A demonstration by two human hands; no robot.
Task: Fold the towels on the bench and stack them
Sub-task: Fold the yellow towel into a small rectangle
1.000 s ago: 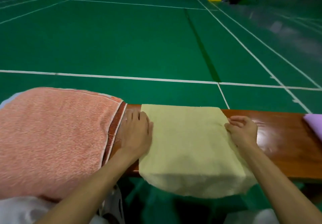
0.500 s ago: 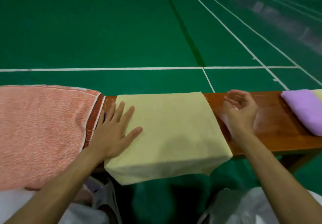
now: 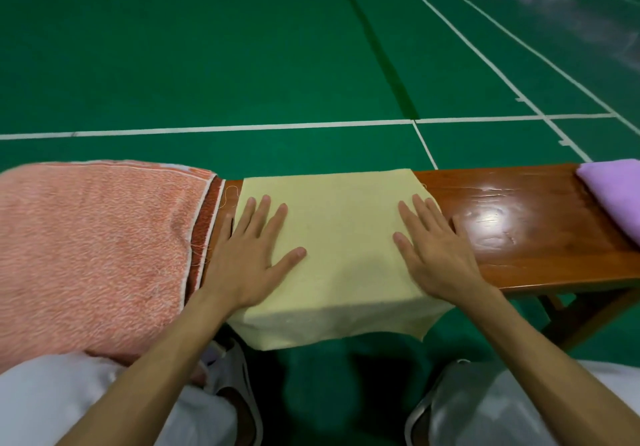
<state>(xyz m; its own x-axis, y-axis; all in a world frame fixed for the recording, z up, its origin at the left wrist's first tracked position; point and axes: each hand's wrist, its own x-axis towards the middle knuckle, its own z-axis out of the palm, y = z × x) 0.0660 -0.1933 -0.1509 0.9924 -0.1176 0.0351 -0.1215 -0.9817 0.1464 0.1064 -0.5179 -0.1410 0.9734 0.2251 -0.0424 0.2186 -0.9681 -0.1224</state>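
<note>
Head view: the yellow towel [image 3: 343, 237] lies mid-counter [image 3: 536, 237], between the orange towel [image 3: 93, 248] on the left and a folded purple towel [image 3: 613, 196] at far right. Left hand [image 3: 249, 258] and right hand [image 3: 436, 255] press flat near its side edges, fingers [image 3: 258, 215] straight and spread, gripping nothing. Its long axis runs across the counter toward the person, and the near end droops over the front edge. My read: smooth outward evenly, then bring the hanging end up square — corners matched.

One head-worn wide-angle view — forward and down, close over the bench [image 3: 519, 255] — court floor [image 3: 207, 47] beyond
</note>
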